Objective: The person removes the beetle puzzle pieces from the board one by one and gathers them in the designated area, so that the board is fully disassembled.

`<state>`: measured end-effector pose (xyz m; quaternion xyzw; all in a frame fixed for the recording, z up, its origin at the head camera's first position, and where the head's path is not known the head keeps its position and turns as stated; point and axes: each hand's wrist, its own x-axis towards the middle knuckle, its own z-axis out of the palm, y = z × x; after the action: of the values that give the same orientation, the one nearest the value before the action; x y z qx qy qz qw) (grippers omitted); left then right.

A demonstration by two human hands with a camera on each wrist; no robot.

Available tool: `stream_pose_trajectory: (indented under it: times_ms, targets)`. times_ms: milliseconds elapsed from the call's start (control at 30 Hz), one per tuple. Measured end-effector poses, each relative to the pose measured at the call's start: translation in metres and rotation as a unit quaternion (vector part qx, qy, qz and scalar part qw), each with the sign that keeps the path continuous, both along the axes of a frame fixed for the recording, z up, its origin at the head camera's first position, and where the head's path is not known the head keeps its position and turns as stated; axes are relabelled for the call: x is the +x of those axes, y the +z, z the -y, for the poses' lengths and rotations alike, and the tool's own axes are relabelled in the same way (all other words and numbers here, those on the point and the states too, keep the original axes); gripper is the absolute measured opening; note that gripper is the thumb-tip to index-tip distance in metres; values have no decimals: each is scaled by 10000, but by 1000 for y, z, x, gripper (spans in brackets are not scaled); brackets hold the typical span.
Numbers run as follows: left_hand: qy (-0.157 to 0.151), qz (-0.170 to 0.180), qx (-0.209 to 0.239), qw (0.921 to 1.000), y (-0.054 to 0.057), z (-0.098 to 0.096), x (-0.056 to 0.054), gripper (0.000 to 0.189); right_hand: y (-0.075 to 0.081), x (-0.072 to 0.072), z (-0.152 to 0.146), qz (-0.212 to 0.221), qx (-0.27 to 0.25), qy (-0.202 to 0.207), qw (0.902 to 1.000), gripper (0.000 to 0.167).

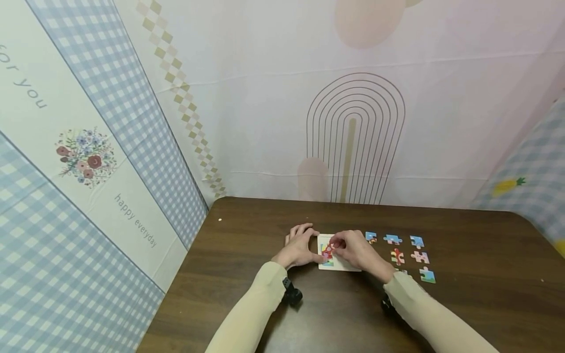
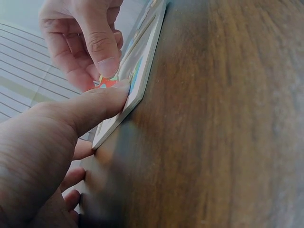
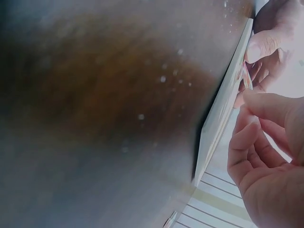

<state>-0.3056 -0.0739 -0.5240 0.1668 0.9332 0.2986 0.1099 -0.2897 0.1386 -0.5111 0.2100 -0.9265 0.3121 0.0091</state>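
A white puzzle tray (image 1: 346, 264) lies on the table with a few coloured pieces in its left part. My left hand (image 1: 301, 248) holds the tray at its left side. In the left wrist view its thumb (image 2: 102, 105) rests over the tray's edge and a fingertip touches the corner. My right hand (image 1: 355, 249) pinches a red puzzle piece (image 2: 108, 82) between thumb and fingers, tilted above the tray and close to the left thumb. In the right wrist view the piece (image 3: 247, 77) shows edge-on; its underside contact is hidden.
Several loose puzzle pieces lie right of the tray, among them a blue one (image 1: 392, 239), a red one (image 1: 397, 256) and a pink one (image 1: 420, 257). The right forearm partly covers one. A patterned cloth (image 1: 265, 122) hangs behind the brown table (image 1: 247, 230).
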Motion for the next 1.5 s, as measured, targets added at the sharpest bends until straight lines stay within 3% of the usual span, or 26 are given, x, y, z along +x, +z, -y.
stream_pose_trajectory:
  times_ms: [567, 833, 933, 967, 1133, 1500]
  targets:
    - [-29, -26, 66, 10000, 1, -1, 2, 71, -1, 0, -2, -51, 317, 44, 9995, 7]
    - [-66, -22, 34, 10000, 1, -2, 2, 71, -12, -2, -11, -217, -85, 284, 9993, 7]
    - [-62, -32, 28, 10000, 0, -2, 2, 71, -10, 0, -15, -121, -161, 182, 9996, 6]
    - [-73, -47, 31, 10000, 0, -1, 2, 71, 0, 6, -11, 21, -82, 35, 10000, 6]
    - [-118, -57, 52, 9999, -1, 2, 1, 70, 4, 11, -23, 267, -68, -171, 9995, 4]
    - [-228, 33, 109, 9997, 3, 6, 1, 72, 6, 29, -69, 366, -43, -560, 9978, 4]
